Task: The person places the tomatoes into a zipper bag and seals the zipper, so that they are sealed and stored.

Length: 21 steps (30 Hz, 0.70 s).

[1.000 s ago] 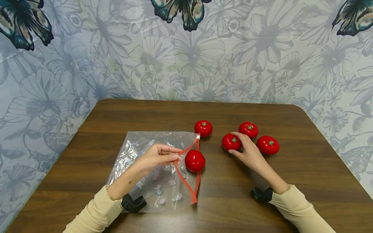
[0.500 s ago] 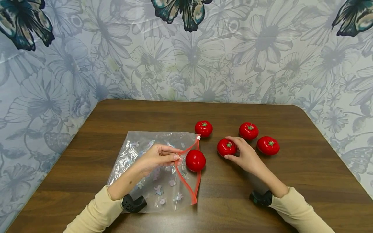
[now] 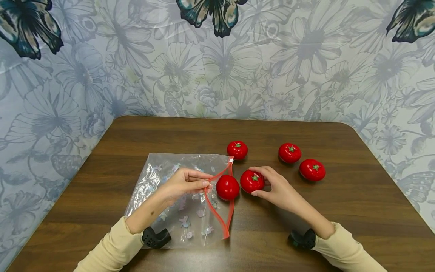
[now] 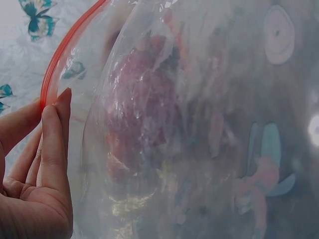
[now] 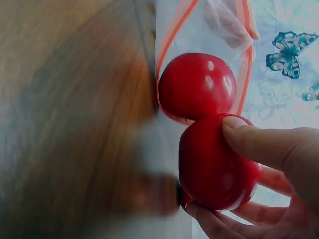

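Observation:
A clear zip bag with an orange-red zip edge and small printed figures lies on the table. My left hand pinches the upper lip of its mouth, holding it raised, as the left wrist view also shows. One red tomato sits in the mouth, on the zip edge. My right hand grips a second tomato, stem up, just right of the first. In the right wrist view the held tomato looks to be against or very close to the tomato in the mouth; contact is unclear.
Another tomato stands by the bag's far right corner. Two more tomatoes, one farther back and one nearer, stand to the right on the wooden table. A patterned cloth hangs behind.
My right hand has moved left with its tomato, away from the two right-hand tomatoes, up beside the one in the bag's mouth. My left hand and the bag have stayed put.

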{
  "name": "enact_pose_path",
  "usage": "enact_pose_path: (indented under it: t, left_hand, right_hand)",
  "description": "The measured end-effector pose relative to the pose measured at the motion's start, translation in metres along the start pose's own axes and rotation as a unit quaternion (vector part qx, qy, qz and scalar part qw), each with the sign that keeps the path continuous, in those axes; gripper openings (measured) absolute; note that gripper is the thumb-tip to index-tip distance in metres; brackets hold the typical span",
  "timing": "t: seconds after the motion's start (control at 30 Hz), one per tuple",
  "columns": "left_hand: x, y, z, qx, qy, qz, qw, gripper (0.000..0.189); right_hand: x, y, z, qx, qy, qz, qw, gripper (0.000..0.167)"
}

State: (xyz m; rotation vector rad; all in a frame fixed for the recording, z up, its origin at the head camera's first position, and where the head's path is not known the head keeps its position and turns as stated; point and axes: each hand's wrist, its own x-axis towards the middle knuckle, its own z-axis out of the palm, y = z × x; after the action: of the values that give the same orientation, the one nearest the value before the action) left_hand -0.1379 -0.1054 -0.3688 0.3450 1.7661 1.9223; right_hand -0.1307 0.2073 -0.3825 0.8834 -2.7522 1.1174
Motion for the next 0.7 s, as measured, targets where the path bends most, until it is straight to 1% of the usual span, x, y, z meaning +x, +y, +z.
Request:
enact_pose_path:
  t: [0.3,0.43,0.57,0.7]
  left_hand:
    - [0.000,0.000,-0.001,-0.001,0.000,0.002,1.0000,0.033]
    - [0.000,0.000,-0.001,-0.007,-0.005,0.005,1.0000,0.034]
    - [-0.001,0.000,-0.001,-0.009,-0.004,0.002,0.9999,0.034]
    - [-0.001,0.001,-0.001,-0.009,-0.001,0.000,1.0000,0.034]
  right_hand:
    - [0.002,-0.010,0.008,0.012,-0.012,-0.014,0.9998,0.064]
    - [0.004,-0.015,0.013,0.019,-0.019,-0.023,0.9994,0.064]
    - [0.006,-0.019,0.020,0.018,-0.022,-0.029,0.9992,0.065]
    - [0.006,-0.021,0.026,0.019,-0.032,-0.026,0.9990,0.065]
